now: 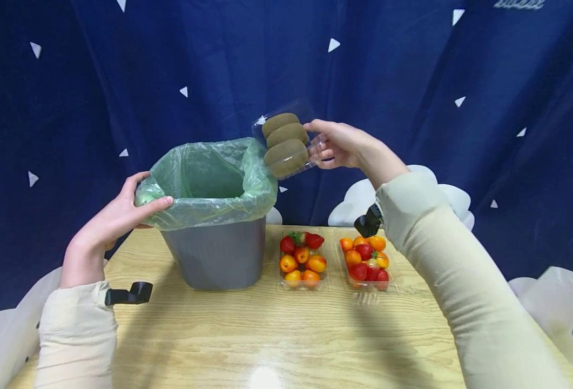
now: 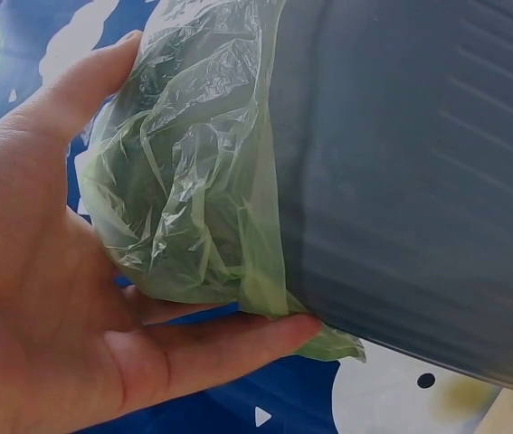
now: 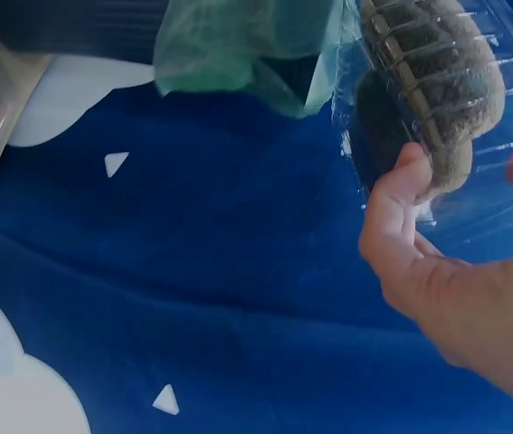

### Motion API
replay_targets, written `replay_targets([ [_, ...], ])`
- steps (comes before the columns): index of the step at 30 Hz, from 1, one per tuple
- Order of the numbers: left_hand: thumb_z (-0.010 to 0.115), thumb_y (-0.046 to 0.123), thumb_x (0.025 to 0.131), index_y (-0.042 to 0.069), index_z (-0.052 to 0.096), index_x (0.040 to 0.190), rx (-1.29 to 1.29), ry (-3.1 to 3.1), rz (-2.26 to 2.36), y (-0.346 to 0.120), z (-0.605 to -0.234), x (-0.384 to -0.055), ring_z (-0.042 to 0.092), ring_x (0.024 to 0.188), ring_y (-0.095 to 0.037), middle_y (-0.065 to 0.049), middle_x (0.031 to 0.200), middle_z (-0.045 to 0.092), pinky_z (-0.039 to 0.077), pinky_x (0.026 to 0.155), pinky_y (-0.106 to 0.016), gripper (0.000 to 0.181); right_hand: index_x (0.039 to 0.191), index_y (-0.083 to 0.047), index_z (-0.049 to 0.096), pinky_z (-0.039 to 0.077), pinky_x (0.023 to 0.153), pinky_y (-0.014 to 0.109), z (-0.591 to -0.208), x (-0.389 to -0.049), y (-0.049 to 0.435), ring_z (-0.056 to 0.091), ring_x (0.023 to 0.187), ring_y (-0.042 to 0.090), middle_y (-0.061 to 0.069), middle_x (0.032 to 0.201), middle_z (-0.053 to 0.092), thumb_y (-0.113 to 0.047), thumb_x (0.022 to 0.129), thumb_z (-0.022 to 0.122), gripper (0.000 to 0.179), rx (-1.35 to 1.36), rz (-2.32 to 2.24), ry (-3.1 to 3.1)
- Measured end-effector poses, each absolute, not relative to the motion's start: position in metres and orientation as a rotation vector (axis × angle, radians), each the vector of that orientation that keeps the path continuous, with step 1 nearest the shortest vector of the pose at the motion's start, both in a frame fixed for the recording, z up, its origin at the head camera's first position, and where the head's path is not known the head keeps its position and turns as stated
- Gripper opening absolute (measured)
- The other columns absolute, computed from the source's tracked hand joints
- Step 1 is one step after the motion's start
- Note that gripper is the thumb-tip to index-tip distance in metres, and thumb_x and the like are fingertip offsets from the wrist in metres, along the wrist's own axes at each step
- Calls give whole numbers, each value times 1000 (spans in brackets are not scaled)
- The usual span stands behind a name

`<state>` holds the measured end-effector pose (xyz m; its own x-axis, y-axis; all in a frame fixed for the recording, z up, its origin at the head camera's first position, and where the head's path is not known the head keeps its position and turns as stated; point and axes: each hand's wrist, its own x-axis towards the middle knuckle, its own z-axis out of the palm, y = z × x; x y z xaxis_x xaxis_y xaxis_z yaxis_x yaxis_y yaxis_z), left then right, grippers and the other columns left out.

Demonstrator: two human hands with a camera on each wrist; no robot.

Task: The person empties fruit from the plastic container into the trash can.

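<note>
- Pinching the kiwi box [image 3: 487, 185] by its end away from the bin [image 1: 218, 254], thumb and fingertips clamped on the plastic, the right hand [image 1: 342, 143] holds it tilted, kiwis [image 1: 286, 156] inside, up by the bin's right rim. Whether it touches the bag [image 1: 213, 210] I cannot tell.
- At the bin's left end, the left hand [image 1: 111, 216] grips the bag's rim between thumb and spread fingers.
- The left wrist view shows a fingertip at the bag's hem, hidden from the head view.
- The right wrist view shows the kiwi box's ribs, hardly visible from the head.
- Only the head view takes in both fruit boxes [image 1: 329, 283] whole, side by side right of the bin.
- The bag's mouth gapes wide atop the bin.
- Table [image 1: 286, 329] stretches out before the bin; curtain [image 1: 208, 65] hangs behind it.
</note>
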<state>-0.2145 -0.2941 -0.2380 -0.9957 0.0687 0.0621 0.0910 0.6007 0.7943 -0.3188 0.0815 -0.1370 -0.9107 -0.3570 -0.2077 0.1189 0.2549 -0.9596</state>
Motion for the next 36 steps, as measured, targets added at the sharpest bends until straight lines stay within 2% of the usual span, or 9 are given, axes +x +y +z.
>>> replay_targets([
  [8,51,44,89,19,-11,144,-119,-2776,-1388,-297,-239,-212,37,117,-34,-27,141,17,46,69,-16,86,80,-8,44,47,54,20,-127,-313,49,47,45,9,2,62,46,-38,87,55,32,-113,-1735,2306],
  [15,51,44,89,19,-11,144,-118,-2773,-1386,-299,-239,-211,34,120,-35,-28,142,14,47,72,-20,86,98,-7,38,40,44,17,-129,-307,23,39,43,8,1,65,36,-37,86,56,37,-129,-1740,2447],
  [18,51,44,89,18,-11,144,-120,-2765,-1392,-298,-239,-211,34,120,-35,-28,142,14,48,73,-22,87,86,-8,44,39,43,16,-132,-306,16,39,45,8,-1,63,36,-43,85,56,37,-172,-1651,2597],
  [22,52,44,89,18,-10,145,-115,-2759,-1395,-297,-240,-212,36,117,-34,-27,141,17,47,70,-19,87,61,-13,40,36,43,18,-140,-303,7,38,47,9,-3,57,35,-51,84,55,47,-221,-1462,2841],
  [25,52,44,89,19,-10,145,-115,-2758,-1398,-296,-240,-213,37,117,-33,-27,140,19,48,71,-21,87,57,-14,40,30,43,22,-145,-302,3,34,47,10,-4,53,32,-53,83,54,50,-290,-1365,2961],
  [28,51,45,89,20,-10,144,-115,-2764,-1402,-295,-241,-213,36,118,-33,-26,141,18,49,77,-29,87,66,-12,51,31,46,25,-148,-302,0,39,54,11,-3,60,40,-54,82,55,46,-352,-1305,3041],
  [30,51,45,89,21,-10,144,-116,-2768,-1407,-294,-241,-213,35,120,-33,-25,142,18,48,79,-31,87,85,-10,60,38,53,24,-149,-302,-1,46,64,11,-1,73,50,-54,82,56,45,-394,-1266,3086],
  [33,52,46,88,20,-10,145,-118,-2766,-1405,-293,-241,-214,35,119,-33,-25,142,17,48,77,-28,88,113,-7,57,45,67,25,-151,-302,-4,54,80,12,3,92,60,-52,81,58,55,-481,-1223,3134],
  [36,52,45,88,20,-10,145,-112,-2760,-1406,-293,-241,-214,36,119,-33,-25,142,18,47,74,-23,88,123,-6,52,47,72,27,-153,-301,-7,55,84,15,6,96,60,-50,81,60,62,-612,-1156,3189],
])
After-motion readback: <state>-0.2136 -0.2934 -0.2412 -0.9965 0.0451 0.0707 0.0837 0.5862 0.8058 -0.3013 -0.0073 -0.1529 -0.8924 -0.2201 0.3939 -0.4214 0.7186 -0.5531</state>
